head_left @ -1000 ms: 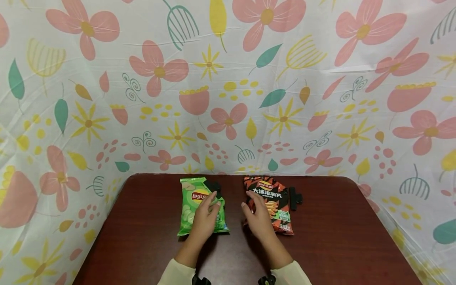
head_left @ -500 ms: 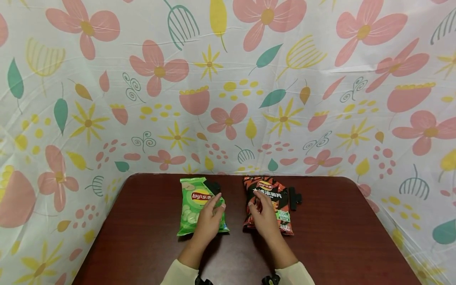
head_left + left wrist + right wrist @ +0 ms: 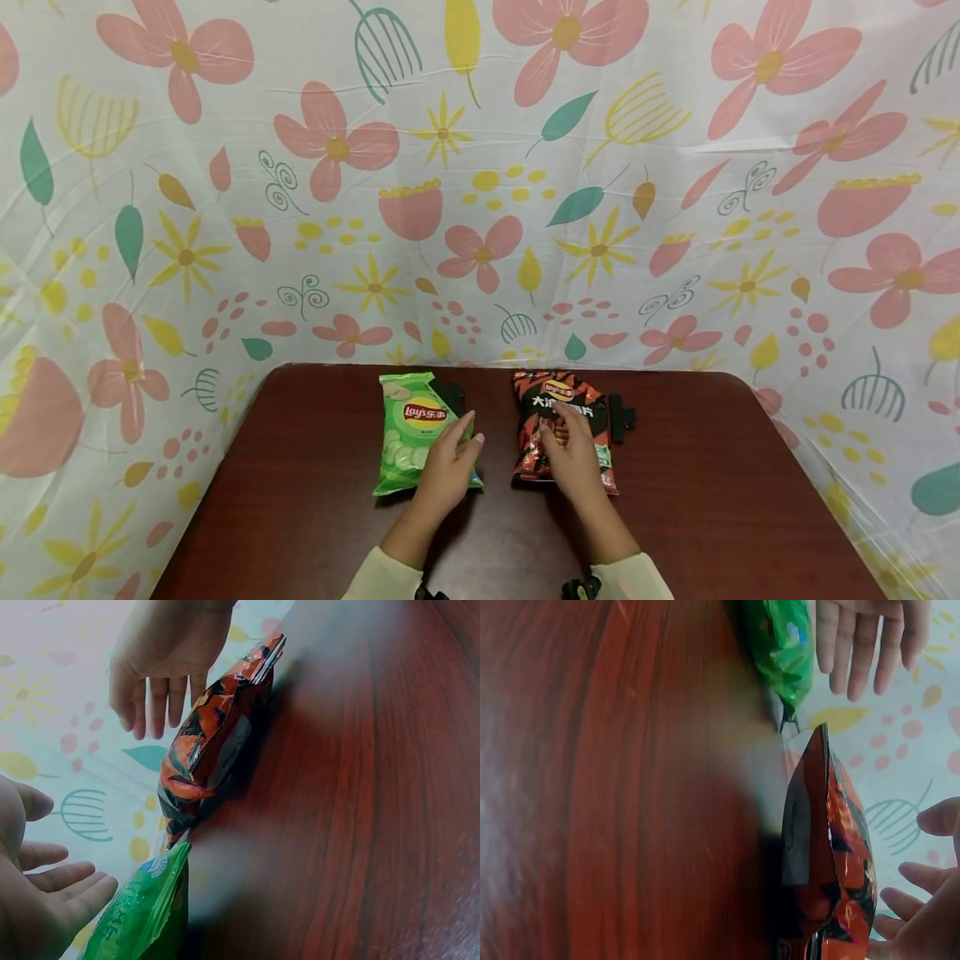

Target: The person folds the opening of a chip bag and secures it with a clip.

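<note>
A green Lay's chip bag (image 3: 405,435) lies on the left of the table, and my left hand (image 3: 446,473) hovers over its right side. Farther right is a red and black Lay's chip bag (image 3: 534,446), partly covered from above by my right hand (image 3: 577,468). In the left wrist view, the fingers of my left hand (image 3: 52,896) are spread and relaxed above the green bag (image 3: 146,915). The right wrist view has my right hand (image 3: 926,915) beside the puffed red bag (image 3: 847,877), its fingers loosely bent and holding nothing.
Beside the red bag's right edge lies a black clip (image 3: 621,418). Another black object (image 3: 452,395), partly hidden, sits at the green bag's upper right. The dark wooden table (image 3: 300,467) meets a flower-patterned cloth (image 3: 480,167) at its back edge.
Both hands have drifted to the right over the bags, the right one more clearly. The two bags and the black clip have stayed in place.
</note>
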